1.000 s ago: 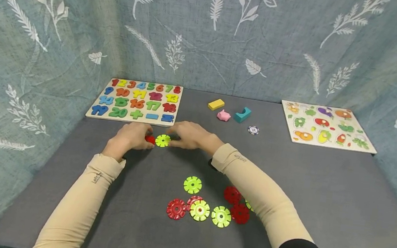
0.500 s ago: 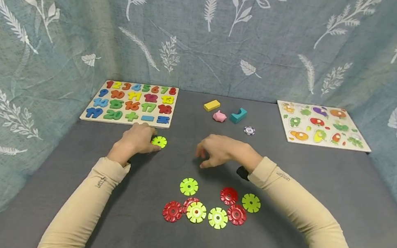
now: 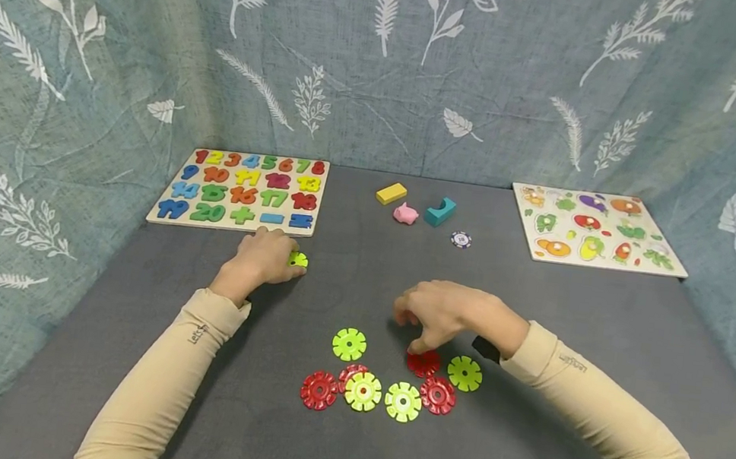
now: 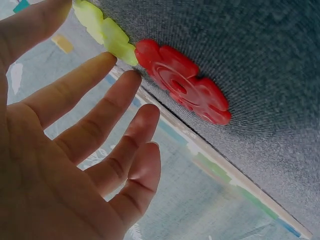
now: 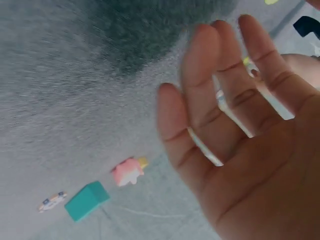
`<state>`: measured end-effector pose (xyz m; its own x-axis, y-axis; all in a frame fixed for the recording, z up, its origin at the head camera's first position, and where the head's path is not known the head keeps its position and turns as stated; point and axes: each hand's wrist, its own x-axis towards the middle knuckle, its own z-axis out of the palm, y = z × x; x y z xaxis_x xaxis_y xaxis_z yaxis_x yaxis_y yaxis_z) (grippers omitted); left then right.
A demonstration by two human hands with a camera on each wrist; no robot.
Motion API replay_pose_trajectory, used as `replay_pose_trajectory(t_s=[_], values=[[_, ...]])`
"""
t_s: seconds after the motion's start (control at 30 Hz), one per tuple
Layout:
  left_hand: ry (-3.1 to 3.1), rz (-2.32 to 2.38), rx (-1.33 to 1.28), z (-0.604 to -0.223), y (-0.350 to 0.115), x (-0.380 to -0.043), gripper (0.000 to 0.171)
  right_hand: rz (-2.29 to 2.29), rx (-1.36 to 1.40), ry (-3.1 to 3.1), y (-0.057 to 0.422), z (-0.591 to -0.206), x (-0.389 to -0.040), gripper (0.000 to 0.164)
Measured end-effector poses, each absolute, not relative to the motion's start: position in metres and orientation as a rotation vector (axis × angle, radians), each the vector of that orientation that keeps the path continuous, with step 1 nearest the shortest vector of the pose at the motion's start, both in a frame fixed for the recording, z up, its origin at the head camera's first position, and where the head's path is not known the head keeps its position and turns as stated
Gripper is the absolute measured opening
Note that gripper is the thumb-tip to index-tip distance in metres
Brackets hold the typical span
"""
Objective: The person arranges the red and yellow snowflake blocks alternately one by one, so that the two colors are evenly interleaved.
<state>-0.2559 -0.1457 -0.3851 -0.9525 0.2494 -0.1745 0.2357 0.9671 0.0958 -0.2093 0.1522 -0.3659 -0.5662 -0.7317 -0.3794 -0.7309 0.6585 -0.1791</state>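
By the number board, my left hand [image 3: 266,257] has thumb and index finger at opposite sides of a yellow-green notched disc [image 3: 298,260]. The left wrist view shows those fingers fairly straight and spread, and a red notched disc [image 4: 182,85] meeting the yellow-green disc [image 4: 112,37] edge to edge. Whether the two are joined, I cannot tell. My right hand [image 3: 444,311] is over a red disc [image 3: 424,365], its thumb tip at that disc's far edge. Its fingers are loosely bent with nothing between them. Beside it lie another red disc [image 3: 438,396] and a yellow-green disc [image 3: 464,374].
Several more discs lie near the front, including a lone yellow-green disc [image 3: 349,344]. A number puzzle board [image 3: 230,228] and a vegetable puzzle board [image 3: 612,265] sit at the back. Between them are a yellow block [image 3: 391,193], pink pig [image 3: 406,213], teal block [image 3: 440,212] and poker chip [image 3: 461,239].
My right hand has let go beside the yellow-green disc and moved right and nearer, over the red disc. My left hand has shifted slightly right, covering more of its yellow-green disc.
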Motion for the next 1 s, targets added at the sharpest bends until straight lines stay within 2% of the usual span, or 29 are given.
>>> replay_pose_trajectory(t_s=[0.3, 0.6, 1.0], values=[[2.928, 0.099, 0.34, -0.385, -0.145, -0.254, 0.046, 0.094, -1.022, 2.447, 0.163, -0.37, -0.188, 0.048], [2.939, 0.101, 0.342, -0.384, -0.144, -0.253, 0.045, 0.11, -0.957, 2.477, 0.163, -0.374, -0.178, 0.044], [2.927, 0.129, 0.389, -0.388, -0.148, -0.26, 0.045, 0.168, -1.046, 2.579, 0.158, -0.379, -0.17, 0.041]])
